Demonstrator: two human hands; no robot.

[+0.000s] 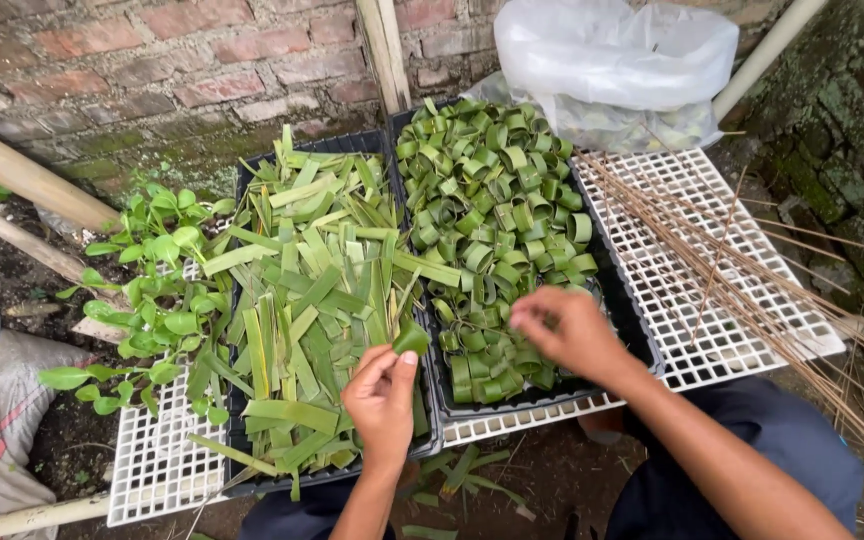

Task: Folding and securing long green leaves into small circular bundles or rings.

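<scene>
Leaf strip point(411, 339) — a short green piece, bent over — sits pinched in the grip of the left hand point(382, 398), above the near edge of the black tray of flat cut leaves point(302, 300). Right hand point(564, 328) hovers over the near end of the second black tray, filled with rolled leaf rings point(492, 210); its fingers are curled, though whether they clasp anything cannot be told. Both trays rest on a white plastic grid point(672, 260) — thin brown sticks point(732, 270) lie across its right side.
</scene>
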